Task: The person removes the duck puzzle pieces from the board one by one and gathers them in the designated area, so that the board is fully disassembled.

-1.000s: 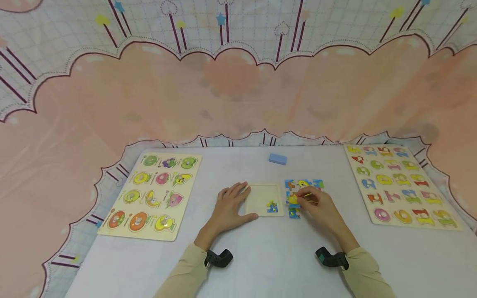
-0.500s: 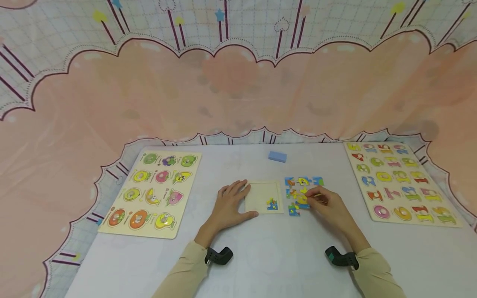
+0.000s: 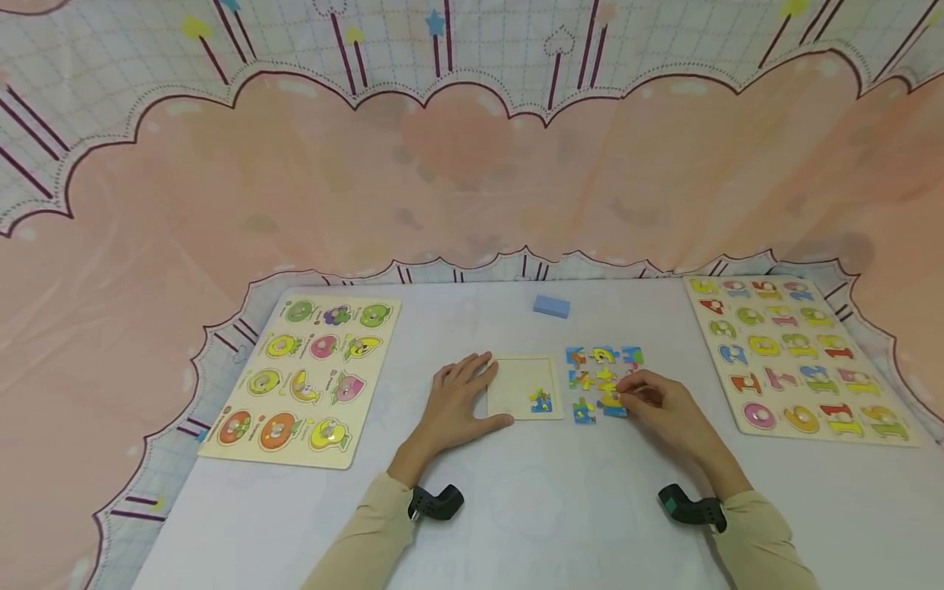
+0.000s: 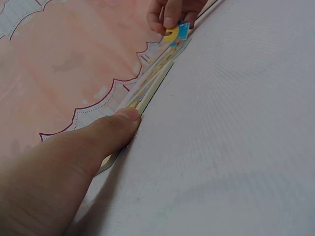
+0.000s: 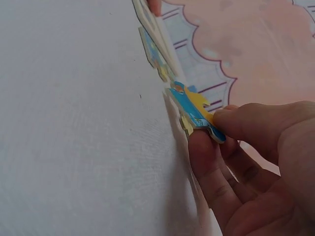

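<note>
My left hand (image 3: 459, 403) lies with spread fingers along the left edge of a small square puzzle tray (image 3: 512, 381); in the left wrist view its thumb (image 4: 125, 115) touches the tray's edge. One jigsaw piece (image 3: 542, 401) sits in the tray's lower right corner. Right of the tray, my right hand (image 3: 667, 410) pinches a yellow and blue jigsaw piece (image 5: 189, 105) between thumb and fingertips. In the right wrist view this piece is tilted, raised off the table. Several loose pieces (image 3: 584, 411) lie in rows beside and under it; some are partly covered by the hand.
A fruit puzzle board (image 3: 298, 385) lies at the left, and a number puzzle board (image 3: 800, 360) at the right. Behind the tray is a blue block (image 3: 551, 306). A patterned cloth (image 3: 457, 188) hangs behind the white table (image 3: 546, 508).
My right hand has moved right, carrying the pinched jigsaw piece across the loose ones and uncovering some on the left. The left hand stays at the tray's edge.
</note>
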Demonstrator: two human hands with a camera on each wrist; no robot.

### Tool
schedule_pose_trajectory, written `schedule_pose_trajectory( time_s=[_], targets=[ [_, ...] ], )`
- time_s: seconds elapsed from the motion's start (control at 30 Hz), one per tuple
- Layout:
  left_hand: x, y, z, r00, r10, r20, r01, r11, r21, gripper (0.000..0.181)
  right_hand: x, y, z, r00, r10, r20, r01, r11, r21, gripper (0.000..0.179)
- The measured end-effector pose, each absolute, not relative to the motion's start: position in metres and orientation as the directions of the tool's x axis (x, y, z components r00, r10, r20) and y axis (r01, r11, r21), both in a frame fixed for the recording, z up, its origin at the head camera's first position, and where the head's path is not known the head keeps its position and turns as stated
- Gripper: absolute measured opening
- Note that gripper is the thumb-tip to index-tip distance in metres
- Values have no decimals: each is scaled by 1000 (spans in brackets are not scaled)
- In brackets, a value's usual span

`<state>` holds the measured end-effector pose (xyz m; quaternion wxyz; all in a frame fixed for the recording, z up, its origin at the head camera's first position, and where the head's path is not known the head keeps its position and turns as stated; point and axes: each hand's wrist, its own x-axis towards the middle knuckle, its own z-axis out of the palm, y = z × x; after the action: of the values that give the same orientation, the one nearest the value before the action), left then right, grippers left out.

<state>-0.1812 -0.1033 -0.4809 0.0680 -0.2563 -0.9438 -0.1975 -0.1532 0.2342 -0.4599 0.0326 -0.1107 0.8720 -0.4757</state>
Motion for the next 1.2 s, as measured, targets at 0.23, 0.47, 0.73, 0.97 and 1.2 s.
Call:
schedule_pose_trajectory(
  time_s=[0.23,0.47,0.73,0.97,1.2],
  targets=[
    [-182,-103,-480,-860,459,224,510,792,337,86,-151,235,-459,-968,-251,18,-156,545,-824,15],
    [-181,-102,-479,-862,458,216,507,790,346,86,-152,235,-458,-966,-257,24,-174,582,-795,12],
    [-182,-103,-481,-870,451,198,493,802,337,86,-152,232,-458,-962,-269,35,-203,630,-750,11],
    [-180,-101,-483,-867,457,198,498,789,359,86,-147,229,-457,-966,-254,47,-215,689,-693,9],
    [-184,-104,-481,-868,454,198,496,802,333,86,-150,224,-458,-958,-266,111,-270,695,-666,9]
  ],
)
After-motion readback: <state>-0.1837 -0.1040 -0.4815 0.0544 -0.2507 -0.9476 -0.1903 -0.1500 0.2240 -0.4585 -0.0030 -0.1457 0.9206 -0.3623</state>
